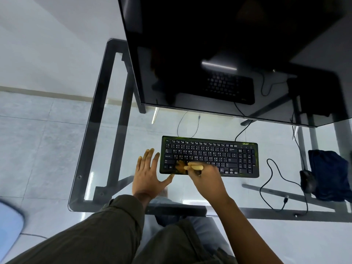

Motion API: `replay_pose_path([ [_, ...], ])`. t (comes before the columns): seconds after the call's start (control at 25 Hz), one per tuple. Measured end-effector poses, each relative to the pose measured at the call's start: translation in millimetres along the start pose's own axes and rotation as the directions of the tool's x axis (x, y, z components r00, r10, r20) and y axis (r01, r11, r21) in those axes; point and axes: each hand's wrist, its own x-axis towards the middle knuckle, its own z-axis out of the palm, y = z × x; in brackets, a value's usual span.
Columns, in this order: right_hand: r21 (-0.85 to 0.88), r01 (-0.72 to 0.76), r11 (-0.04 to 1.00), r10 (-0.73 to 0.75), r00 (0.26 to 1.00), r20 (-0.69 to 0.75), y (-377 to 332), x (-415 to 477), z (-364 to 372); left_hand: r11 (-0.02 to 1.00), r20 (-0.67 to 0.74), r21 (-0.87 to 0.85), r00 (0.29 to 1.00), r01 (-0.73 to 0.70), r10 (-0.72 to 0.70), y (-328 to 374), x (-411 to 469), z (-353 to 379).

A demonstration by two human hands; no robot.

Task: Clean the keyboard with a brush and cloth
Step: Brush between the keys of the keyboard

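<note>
Head view: left hand (147, 175) lies flat with fingers spread on the glass tabletop (133, 130), thumb touching the keyboard's (209, 157) front left corner. Right hand (206, 177) grips a wooden-handled brush (190, 166), bristles on the keyboard's lower-left keys. Keyboard sits mid-tabletop. Dark cloth (330, 175) lies by the right edge, beside a mouse (307, 181).

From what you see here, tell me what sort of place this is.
Probably a home or office computer desk: a glass table holds a wired keyboard, a mouse and a dark monitor, over a tiled floor.
</note>
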Motion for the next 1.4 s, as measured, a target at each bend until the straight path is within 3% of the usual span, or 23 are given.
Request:
replay_pose_path([
  [0.2,-0.034,-0.008,0.999,0.011,0.997,0.074,-5,4,-2,1.000,0.019,-0.001,1.000,0.002,-0.002,0,0,1],
  [0.36,-0.021,-0.016,1.000,0.016,1.000,0.007,-11,9,-5,1.000,0.015,-0.004,1.000,0.004,-0.004,1,3,-1],
  [0.64,0.008,-0.010,1.000,0.010,0.998,0.061,-17,15,0,1.000,0.008,-0.017,1.000,-0.004,0.004,-3,1,-2],
  [0.92,-0.068,-0.042,0.997,0.037,0.996,-0.075,-16,20,-8,1.000,0.017,-0.021,1.000,-0.007,0.007,-2,0,0],
  [1.04,-0.014,-0.029,0.999,0.030,0.999,0.028,-18,19,-7,1.000,0.002,-0.015,1.000,-0.012,0.012,-1,1,-1],
  [1.4,-0.029,-0.045,0.999,0.046,0.997,0.054,-21,21,4,1.000,0.018,-0.015,1.000,0.002,-0.001,-1,2,1],
])
